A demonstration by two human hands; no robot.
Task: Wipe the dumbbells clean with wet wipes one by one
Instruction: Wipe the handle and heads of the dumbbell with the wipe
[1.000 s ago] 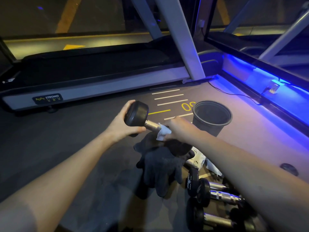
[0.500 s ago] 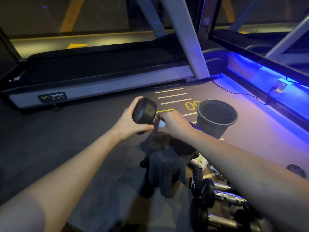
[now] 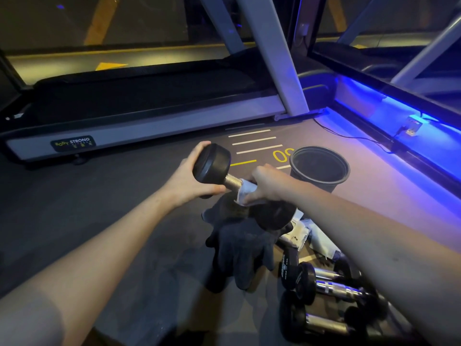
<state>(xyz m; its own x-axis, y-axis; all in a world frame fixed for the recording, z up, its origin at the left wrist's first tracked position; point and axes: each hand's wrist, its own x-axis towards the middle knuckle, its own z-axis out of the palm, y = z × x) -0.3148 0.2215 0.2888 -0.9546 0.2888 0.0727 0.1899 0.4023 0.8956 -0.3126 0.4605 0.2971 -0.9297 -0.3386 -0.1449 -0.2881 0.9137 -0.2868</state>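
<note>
Metal dumbbells [image 3: 324, 285] wait on the floor by the arms.
Farther out, the left hand [image 3: 185, 182] grips one heavy dumbbell [image 3: 224, 178] by its rubber end, while right-hand fingers [image 3: 252, 198] wrap a soft wipe [image 3: 245, 191] round the hard bar.

Held dumbbell [image 3: 225, 177]: heads are looking like matt black rubber, handle is showing dull, finely textured metal. Wet wipe [image 3: 245, 189] is reading as thin white cloth-like sheet, crumpled. Floor dumbbells [image 3: 324, 285]: handles are shining as glossy chrome, heads matt black. Gloves [image 3: 243, 248] are looking like dark knitted fabric, rough. Bucket [image 3: 321, 182] is reading as smooth black plastic. Floor [image 3: 119, 203] is showing matt, slightly grainy surface. Wipe pack [image 3: 298, 234] is looking like white plastic film.
</note>
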